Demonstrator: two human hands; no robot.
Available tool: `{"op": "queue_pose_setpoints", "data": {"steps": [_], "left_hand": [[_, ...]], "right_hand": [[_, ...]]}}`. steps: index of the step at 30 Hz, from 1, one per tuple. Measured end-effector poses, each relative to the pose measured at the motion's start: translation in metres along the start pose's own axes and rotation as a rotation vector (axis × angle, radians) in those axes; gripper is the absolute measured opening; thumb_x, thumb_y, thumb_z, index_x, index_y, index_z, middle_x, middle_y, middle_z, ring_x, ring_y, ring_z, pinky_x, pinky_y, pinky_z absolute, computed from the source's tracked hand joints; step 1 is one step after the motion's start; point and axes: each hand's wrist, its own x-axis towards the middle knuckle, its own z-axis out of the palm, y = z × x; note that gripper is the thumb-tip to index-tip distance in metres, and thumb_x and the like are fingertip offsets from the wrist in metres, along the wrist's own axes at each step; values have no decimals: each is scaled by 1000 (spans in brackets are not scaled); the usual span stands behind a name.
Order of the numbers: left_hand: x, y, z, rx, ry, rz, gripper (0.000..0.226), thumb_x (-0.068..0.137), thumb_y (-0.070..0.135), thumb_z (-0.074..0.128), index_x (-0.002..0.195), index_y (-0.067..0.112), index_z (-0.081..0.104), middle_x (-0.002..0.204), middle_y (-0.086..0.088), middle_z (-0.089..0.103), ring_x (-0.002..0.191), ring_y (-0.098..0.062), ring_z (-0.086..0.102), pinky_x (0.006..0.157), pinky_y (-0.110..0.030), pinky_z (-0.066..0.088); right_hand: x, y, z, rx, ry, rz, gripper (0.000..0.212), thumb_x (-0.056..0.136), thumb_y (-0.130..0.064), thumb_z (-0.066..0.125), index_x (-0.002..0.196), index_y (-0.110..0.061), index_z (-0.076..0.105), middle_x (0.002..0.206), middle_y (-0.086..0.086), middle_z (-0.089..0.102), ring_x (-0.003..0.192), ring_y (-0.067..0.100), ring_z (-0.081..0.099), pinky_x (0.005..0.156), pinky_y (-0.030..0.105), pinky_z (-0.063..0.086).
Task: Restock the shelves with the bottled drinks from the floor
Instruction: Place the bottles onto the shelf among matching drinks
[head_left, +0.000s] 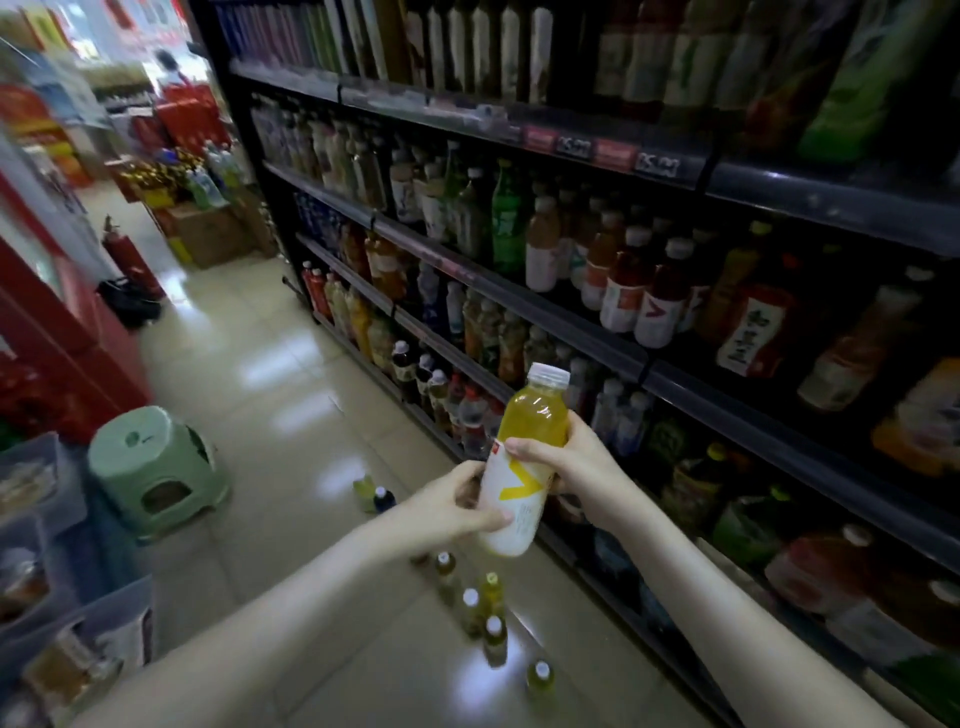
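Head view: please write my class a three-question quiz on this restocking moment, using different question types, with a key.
1. True or false: the left hand and the right hand both hold the yellow drink bottle.
2. Multiple choice: the held bottle's cap is A) white, B) red, C) black.
3. Fill in: the small bottles not yet shelved stand on the ____.

Key: 1 true; 2 A; 3 floor.
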Motion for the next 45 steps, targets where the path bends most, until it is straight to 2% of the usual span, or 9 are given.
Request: {"op": "queue_pose_setpoints", "data": {"steps": [6, 10, 15, 21, 25, 29, 33, 40, 45], "left_hand": [[68, -2, -119, 113, 146, 24, 67, 53, 64, 77, 108, 39, 49, 108, 12, 67, 99, -5, 64, 88, -37, 54], [126, 3, -186, 252, 157, 95, 51, 67, 47, 78, 105, 42, 44, 95, 19, 63, 84, 5, 60, 74, -18, 51], [209, 14, -264, 500, 28, 204, 66, 69, 53, 74, 125, 40, 40, 96, 17, 59, 88, -9, 58, 75, -25, 49], [280, 47, -310, 718, -232, 366, 73, 76, 53, 71, 138, 38, 34, 120, 8, 61, 109, -17, 57, 72, -24, 39], [317, 56, -315, 646, -451, 427, 66, 87, 56, 58, 144, 33, 34, 138, 7, 52, 119, -10, 52, 86, -21, 43], [352, 64, -326, 520, -191, 531, 49, 94, 47, 51, 139, 27, 43, 137, 4, 51, 122, -14, 51, 93, -24, 43], [410, 86, -334, 452, 48, 578, 55, 97, 33, 51, 146, 23, 29, 144, -1, 40, 124, -18, 47, 87, -23, 40], [506, 129, -299, 321, 125, 593, 96, 82, 34, 72, 152, 14, 9, 150, -13, 27, 137, -31, 30, 105, -42, 38], [524, 132, -285, 261, 221, 555, 97, 74, 41, 77, 144, -1, 24, 143, -20, 30, 127, -38, 40, 101, -42, 42]], "right_hand": [[121, -32, 63, 38, -86, 4, 68, 67, -33, 85, 123, -12, 52, 113, 10, 68, 95, 20, 70, 65, 25, 53], [192, -43, 86, 107, -39, -21, 32, 83, -14, 74, 110, -20, 57, 98, 0, 71, 93, 18, 69, 74, 31, 56], [264, -51, 115, 212, 319, -26, 36, 70, -21, 81, 102, -17, 63, 97, 8, 73, 89, 23, 70, 85, 48, 53], [303, -63, 128, 413, 687, -1, 34, 81, -8, 71, 112, -3, 60, 102, 18, 72, 81, 24, 72, 59, 32, 56], [310, -63, 119, 319, 863, -26, 52, 67, -23, 87, 110, -10, 61, 103, 13, 72, 94, 29, 70, 86, 51, 55], [321, -68, 112, 221, 1054, -54, 61, 63, -22, 89, 115, -18, 57, 105, 5, 70, 98, 22, 67, 88, 44, 53], [343, -70, 102, 110, 1138, -61, 60, 70, -14, 84, 121, -20, 53, 107, -1, 66, 96, 16, 64, 87, 39, 52], [392, -51, 90, 27, 1315, -143, 68, 64, -15, 88, 122, -18, 52, 107, 4, 66, 97, 25, 64, 90, 55, 52], [415, -48, 85, 39, 1381, -209, 73, 64, -15, 88, 127, -17, 52, 116, -1, 64, 107, 14, 62, 101, 43, 48]]}}
